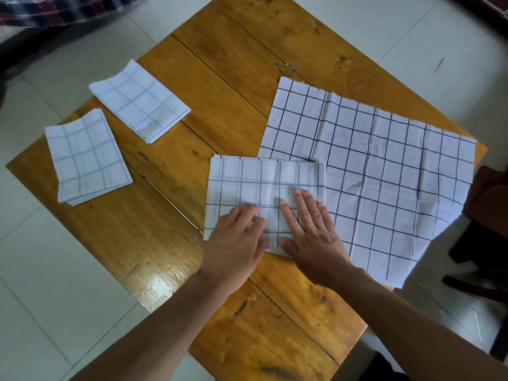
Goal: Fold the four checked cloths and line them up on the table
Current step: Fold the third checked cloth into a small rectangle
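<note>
left hand point(233, 243) + right hand point(310, 235) | flat on half-folded cloth point(247, 182)

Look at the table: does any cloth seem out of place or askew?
Yes. The unfolded cloth lies open with its right corner hanging over the table edge. The two folded cloths at the left sit at different angles, not yet in a straight line.

You are looking at two folded checked cloths point(88, 156) point(140, 101) lying at the left, a half-folded cloth point(247, 182) lying centre, overlapping the unfolded cloth point(384, 174) spreading right.
</note>
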Demonstrator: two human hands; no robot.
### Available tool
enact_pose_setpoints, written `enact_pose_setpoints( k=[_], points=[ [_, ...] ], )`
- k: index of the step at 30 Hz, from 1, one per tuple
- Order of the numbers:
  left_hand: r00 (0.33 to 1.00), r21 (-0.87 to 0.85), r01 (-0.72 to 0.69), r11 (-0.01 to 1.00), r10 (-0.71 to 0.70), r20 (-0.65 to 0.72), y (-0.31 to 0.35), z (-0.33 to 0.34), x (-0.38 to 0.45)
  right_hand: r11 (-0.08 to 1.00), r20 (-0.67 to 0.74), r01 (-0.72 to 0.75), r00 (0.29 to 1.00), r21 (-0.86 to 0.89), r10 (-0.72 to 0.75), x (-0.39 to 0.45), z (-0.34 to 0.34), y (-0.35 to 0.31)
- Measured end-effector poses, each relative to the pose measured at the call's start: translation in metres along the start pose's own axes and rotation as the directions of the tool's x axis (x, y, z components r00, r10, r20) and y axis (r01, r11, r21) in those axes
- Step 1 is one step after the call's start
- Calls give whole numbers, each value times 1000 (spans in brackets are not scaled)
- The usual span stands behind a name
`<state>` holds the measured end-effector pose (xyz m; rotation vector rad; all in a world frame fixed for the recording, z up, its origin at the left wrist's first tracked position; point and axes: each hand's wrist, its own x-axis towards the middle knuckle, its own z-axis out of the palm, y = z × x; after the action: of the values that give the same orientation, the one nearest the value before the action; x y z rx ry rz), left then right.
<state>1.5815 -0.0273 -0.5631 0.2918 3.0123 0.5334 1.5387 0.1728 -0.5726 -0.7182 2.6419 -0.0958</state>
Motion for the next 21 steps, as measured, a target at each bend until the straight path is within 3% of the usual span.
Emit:
enact_pose_setpoints(
  k=[9,21],
  points=[
    [995,96,96,991,-98,16,-31,-4,-12,998,-21,-58,998,-35,58,-3,1,10],
    [993,150,74,986,-86,77,-69,-13,-24,995,7,-47,999,-83,47,-9,0,31]
  ],
)
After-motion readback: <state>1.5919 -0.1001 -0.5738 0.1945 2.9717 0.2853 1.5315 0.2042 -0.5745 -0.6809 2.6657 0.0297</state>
